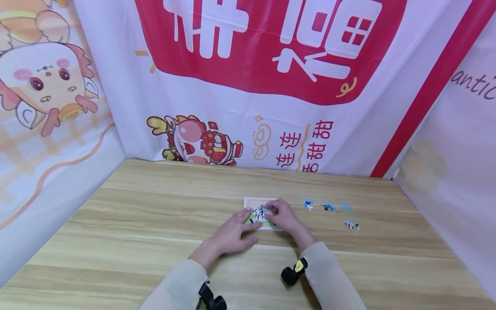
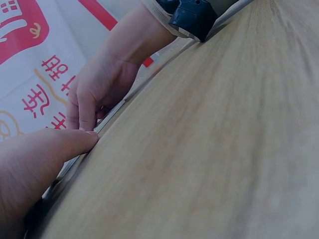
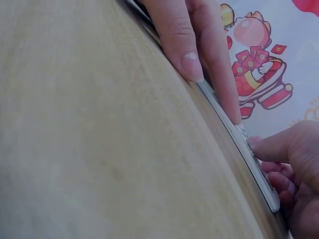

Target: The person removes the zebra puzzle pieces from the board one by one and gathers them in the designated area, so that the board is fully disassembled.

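A small jigsaw puzzle board (image 1: pixel 253 201) with a pale frame lies on the table; a black-and-white zebra picture (image 1: pixel 258 214) on green shows in it. My left hand (image 1: pixel 232 232) rests across the board's left side, fingers extended, its thumb by the near edge. From the right, my right hand (image 1: pixel 284 216) reaches over the board with bent fingers, pinching a puzzle piece (image 1: pixel 265 209) with some blue on it at the zebra's upper part. In the right wrist view, the right thumb (image 3: pixel 271 148) lies right at the board's edge (image 3: pixel 227 119); the fingers hide much of the piece.
Several loose puzzle pieces lie right of the board, among them a blue-and-white piece (image 1: pixel 308 205), a dark-and-blue piece (image 1: pixel 328 207) and a striped piece (image 1: pixel 351 224). The wooden table (image 1: pixel 155 206) meets a printed cloth (image 1: pixel 240 129) at the back.
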Motion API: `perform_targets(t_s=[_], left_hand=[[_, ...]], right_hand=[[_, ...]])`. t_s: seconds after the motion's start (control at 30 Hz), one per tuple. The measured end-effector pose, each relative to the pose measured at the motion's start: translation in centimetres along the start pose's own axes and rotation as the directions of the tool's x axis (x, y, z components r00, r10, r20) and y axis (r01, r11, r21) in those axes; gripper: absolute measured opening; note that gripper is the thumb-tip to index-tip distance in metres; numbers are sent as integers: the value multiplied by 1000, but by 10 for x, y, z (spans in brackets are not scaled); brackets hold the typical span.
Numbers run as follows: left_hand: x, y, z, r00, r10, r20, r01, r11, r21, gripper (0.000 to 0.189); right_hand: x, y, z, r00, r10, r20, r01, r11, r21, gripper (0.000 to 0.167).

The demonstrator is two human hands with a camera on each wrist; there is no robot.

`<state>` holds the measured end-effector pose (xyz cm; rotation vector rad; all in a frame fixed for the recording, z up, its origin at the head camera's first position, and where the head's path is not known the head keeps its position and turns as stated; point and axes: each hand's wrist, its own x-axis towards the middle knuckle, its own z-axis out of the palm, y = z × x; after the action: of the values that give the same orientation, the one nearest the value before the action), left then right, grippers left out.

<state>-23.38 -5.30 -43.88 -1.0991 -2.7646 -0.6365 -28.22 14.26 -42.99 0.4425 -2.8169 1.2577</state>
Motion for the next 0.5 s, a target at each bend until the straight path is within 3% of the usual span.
perform_targets(t_s=[0.27,0.5], left_hand=[[0,0,-1,1000,-15,15,15,1000,-6,46],[-1,1,-1,1000,-19,17,19,1000,-5,46]], right_hand=[[1,-1,2,999,43,13,-44,997,67,28],[1,-2,2,999,50,23,-51,997,65,31]])
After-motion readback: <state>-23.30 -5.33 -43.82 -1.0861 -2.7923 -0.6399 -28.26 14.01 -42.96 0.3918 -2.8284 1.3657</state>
